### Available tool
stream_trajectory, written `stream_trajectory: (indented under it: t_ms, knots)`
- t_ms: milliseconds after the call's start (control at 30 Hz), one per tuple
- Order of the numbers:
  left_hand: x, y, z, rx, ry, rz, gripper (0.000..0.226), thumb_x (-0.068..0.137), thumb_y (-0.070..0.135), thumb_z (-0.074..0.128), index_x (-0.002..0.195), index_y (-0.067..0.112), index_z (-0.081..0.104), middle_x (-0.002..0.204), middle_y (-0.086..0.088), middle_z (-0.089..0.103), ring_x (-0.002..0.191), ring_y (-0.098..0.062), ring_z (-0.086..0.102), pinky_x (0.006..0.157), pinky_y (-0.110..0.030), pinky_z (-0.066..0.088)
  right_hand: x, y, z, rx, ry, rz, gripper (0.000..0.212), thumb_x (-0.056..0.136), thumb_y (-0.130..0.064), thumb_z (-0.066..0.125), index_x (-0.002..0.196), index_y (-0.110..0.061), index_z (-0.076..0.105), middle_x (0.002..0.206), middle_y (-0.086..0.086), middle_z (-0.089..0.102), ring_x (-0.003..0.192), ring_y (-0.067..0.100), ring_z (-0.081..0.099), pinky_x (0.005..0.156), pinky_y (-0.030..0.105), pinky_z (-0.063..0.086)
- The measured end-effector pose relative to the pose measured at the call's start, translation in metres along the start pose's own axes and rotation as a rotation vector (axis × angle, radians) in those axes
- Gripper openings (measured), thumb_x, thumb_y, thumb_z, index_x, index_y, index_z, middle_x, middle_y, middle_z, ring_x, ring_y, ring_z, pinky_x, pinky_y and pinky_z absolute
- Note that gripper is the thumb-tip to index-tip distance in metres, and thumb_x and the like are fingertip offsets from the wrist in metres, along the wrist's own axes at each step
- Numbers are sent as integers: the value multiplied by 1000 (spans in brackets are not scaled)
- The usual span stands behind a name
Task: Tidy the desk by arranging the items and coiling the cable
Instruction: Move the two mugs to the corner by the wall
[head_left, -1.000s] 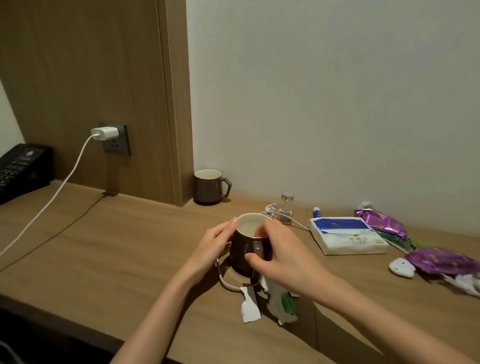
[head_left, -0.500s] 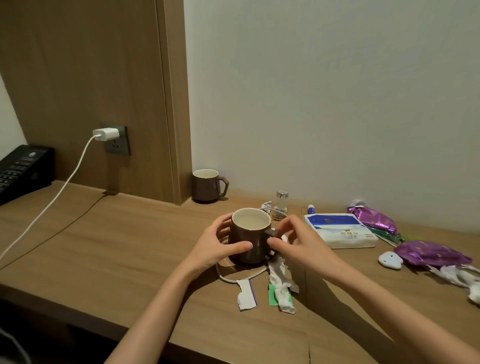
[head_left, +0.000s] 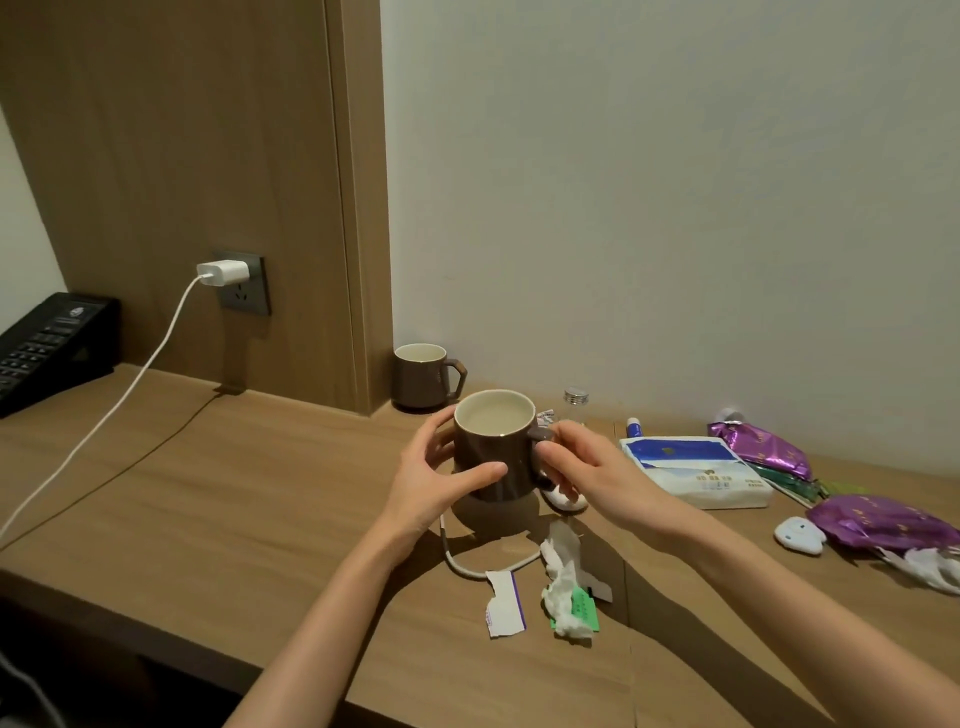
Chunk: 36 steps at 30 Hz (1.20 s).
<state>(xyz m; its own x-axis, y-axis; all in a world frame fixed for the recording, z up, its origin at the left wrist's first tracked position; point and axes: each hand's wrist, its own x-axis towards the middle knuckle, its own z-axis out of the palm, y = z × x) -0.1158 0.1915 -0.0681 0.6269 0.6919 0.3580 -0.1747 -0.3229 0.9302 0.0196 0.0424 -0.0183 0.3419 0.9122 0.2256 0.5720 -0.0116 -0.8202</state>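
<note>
Your left hand (head_left: 441, 478) and right hand (head_left: 592, 467) grip the brown mug (head_left: 496, 447) between them, just above the table (head_left: 234, 493). The white cable (head_left: 467, 564) lies uncoiled beneath the mug. Scraps and wrappers (head_left: 883, 522) to your right remain unsorted; most tidying is left.

The wall (head_left: 675, 182) was plain and pale. Next to it stood a tall brown wood panel (head_left: 182, 130), which went down to the desk (head_left: 234, 509). A grey socket (head_left: 249, 299) was set low in the panel. A black telephone (head_left: 47, 345) with rows of small buttons sat at the far left of the desk, close to the panel. A thin black wire (head_left: 156, 445) lay across the desk, from under the socket out to the left edge.
</note>
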Motion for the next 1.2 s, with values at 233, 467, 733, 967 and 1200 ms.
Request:
stream_trajectory:
  t_ms: [233, 467, 733, 967, 1200]
  knots:
    - [29, 1, -29, 21, 158, 50, 71, 59, 37, 86, 116, 51, 46, 122, 18, 55, 113, -5, 52, 89, -21, 47, 54, -17, 19, 105, -36, -3, 18, 102, -29, 38, 100, -15, 50, 85, -2, 52, 77, 10, 49, 68, 23, 42]
    - [54, -11, -58, 102, 225, 21, 74, 67, 25, 83, 131, 30, 46, 124, 11, 53, 114, -9, 49, 80, -12, 45, 105, -8, 52, 215, -68, 94, 22, 103, -30, 35, 111, -14, 48, 98, -3, 55, 89, 9, 54, 74, 20, 45]
    - [69, -40, -78, 72, 295, -34, 68, 66, 20, 83, 121, 33, 45, 119, 9, 52, 113, -13, 50, 79, -13, 45, 142, 6, 83, 290, -83, 160, 17, 103, -27, 36, 105, -14, 46, 82, -6, 47, 77, 6, 48, 70, 19, 43]
    - [75, -55, -82, 69, 275, -41, 68, 71, 15, 80, 126, 28, 43, 125, 6, 50, 115, -12, 48, 74, -9, 47, 158, 16, 95, 361, -81, 194, 17, 102, -25, 37, 88, -22, 46, 78, -7, 46, 72, 5, 47, 63, 17, 42]
    - [84, -62, -85, 66, 280, -48, 72, 73, 12, 78, 133, 22, 41, 132, 0, 49, 119, -14, 47, 76, -9, 47, 170, 21, 97, 351, -71, 195, 14, 102, -26, 37, 94, -20, 47, 79, -8, 47, 73, 5, 47, 62, 17, 41]
